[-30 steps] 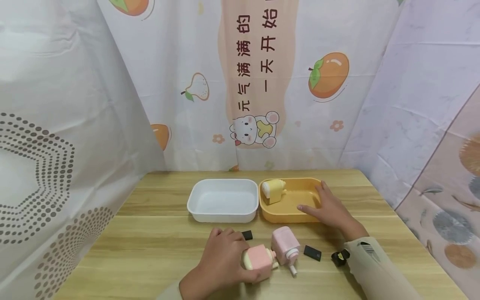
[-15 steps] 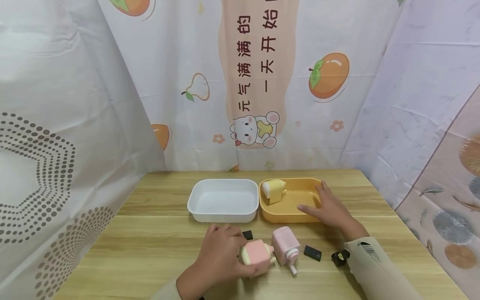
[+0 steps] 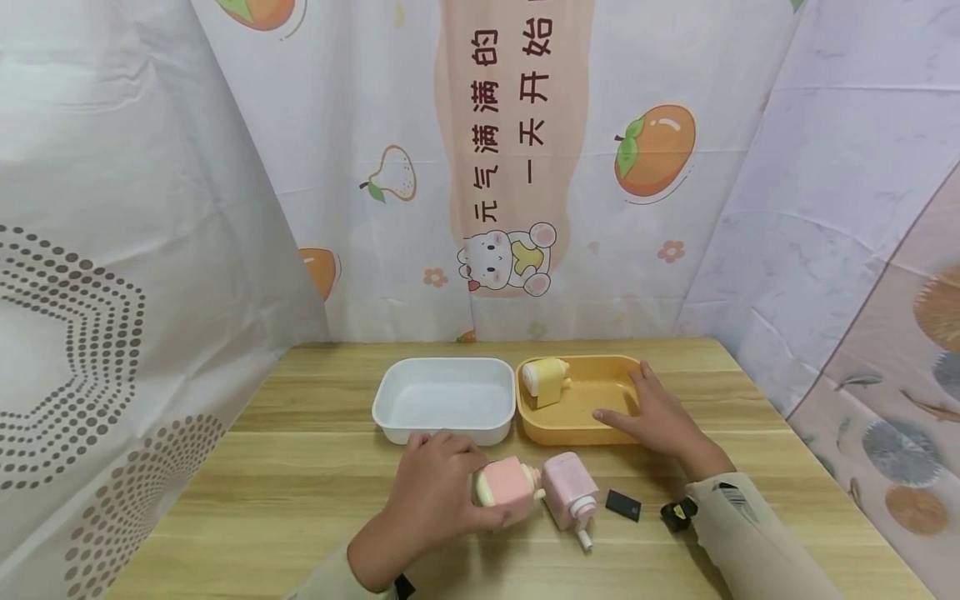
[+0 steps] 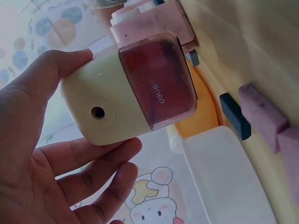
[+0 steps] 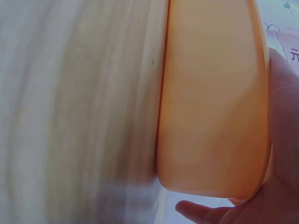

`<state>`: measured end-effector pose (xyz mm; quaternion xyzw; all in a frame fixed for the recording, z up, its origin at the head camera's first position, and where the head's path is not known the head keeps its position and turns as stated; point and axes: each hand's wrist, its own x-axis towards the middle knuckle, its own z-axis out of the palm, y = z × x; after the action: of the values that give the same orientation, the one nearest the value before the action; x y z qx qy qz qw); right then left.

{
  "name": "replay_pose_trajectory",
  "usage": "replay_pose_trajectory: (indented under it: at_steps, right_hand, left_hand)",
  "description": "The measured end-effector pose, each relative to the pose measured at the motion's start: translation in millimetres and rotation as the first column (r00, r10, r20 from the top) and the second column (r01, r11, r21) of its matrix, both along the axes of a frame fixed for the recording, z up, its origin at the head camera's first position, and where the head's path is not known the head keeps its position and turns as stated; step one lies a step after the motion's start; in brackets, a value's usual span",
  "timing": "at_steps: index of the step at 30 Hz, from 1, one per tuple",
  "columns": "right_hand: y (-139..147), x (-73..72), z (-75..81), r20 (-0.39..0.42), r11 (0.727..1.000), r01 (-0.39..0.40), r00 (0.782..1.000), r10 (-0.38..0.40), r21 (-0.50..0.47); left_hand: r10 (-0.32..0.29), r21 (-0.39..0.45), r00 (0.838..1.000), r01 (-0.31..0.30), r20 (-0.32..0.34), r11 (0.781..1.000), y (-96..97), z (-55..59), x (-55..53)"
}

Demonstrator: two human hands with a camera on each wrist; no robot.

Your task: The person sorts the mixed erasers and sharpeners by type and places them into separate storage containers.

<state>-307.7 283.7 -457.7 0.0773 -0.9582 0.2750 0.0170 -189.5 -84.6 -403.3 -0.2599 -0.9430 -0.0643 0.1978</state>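
Note:
My left hand (image 3: 438, 492) grips a pencil sharpener (image 3: 507, 486) with a cream body (image 4: 105, 107) and a translucent pink front bin, thumb on one side and fingers on the other. It is held just over the table, left of a second, pink pencil sharpener (image 3: 570, 483) whose white crank points toward me. A yellow pencil sharpener (image 3: 549, 383) lies in the left end of the orange tray (image 3: 577, 435). My right hand (image 3: 666, 421) holds that tray at its right end, thumb over the front rim and fingers over the right side.
Left of the orange tray, close against it, stands a white tray (image 3: 444, 435). A small black block (image 3: 623, 505) lies right of the pink sharpener. In the left wrist view, a dark block (image 4: 235, 115) and mauve blocks (image 4: 262, 112) lie on the table. A printed curtain hangs behind.
My left hand has moved up and slightly left with the cream-and-pink pencil sharpener, away from the pink one, and now covers a black block in the head view. My right hand stays put.

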Motion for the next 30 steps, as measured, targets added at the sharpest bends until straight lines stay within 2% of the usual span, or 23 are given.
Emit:
replay_pose_trajectory:
  at_steps: [6,14,18,24,30]
  right_hand:
    - [-2.6,-0.1,1.4,-0.004,1.0,-0.005,1.0,0.005,0.001]
    - [-4.1,0.0,3.2,-0.015,1.0,-0.005,1.0,0.005,-0.001]
    - [-3.7,-0.4,2.5,-0.021,1.0,-0.001,1.0,0.001,0.008]
    - [-3.5,0.9,4.0,-0.017,1.0,0.007,1.0,-0.007,0.015]
    - [-2.7,0.6,2.8,-0.027,1.0,0.004,1.0,-0.003,0.015]
  left_hand:
    - [0.006,0.029,0.999,-0.005,-0.046,1.0,-0.3,5.2,-5.3]
    - [0.008,0.045,1.0,-0.008,-0.014,0.999,0.7,11.1,-12.9]
    - [0.013,0.06,1.0,-0.011,-0.024,0.998,2.1,13.5,-17.3]
    - [0.009,0.069,0.997,-0.004,-0.072,0.998,4.2,16.2,-24.9]
    - [0.014,0.087,0.998,-0.009,-0.059,0.996,8.0,18.5,-28.9]
